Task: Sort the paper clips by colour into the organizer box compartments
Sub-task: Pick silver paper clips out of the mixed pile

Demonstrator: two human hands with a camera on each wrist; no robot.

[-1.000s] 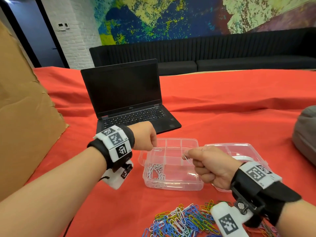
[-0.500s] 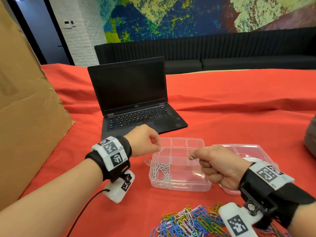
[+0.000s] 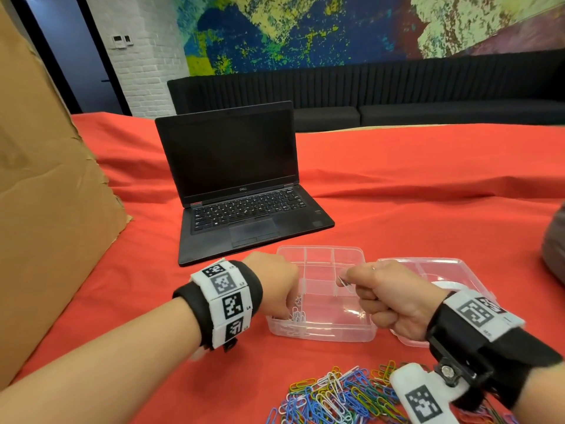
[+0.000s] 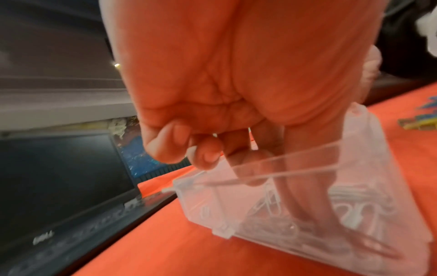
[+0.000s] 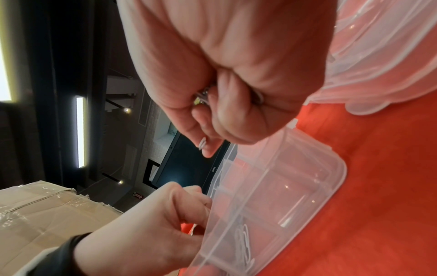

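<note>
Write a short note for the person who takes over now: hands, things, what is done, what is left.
Left hand: fingers down in the organizer box, near-left compartment, among white clips; whether it holds one is unclear.
Right hand: pinches a white clip above the box.
Lid lies open to the right.
Done: some white clips sorted.
Left: the mixed pile near you; other compartments look empty.

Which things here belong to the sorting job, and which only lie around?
Job: organizer box; white clips in its near-left compartment; mixed clip pile; clip in right hand; open lid.
Lying about: laptop; cardboard; grey cushion.
</note>
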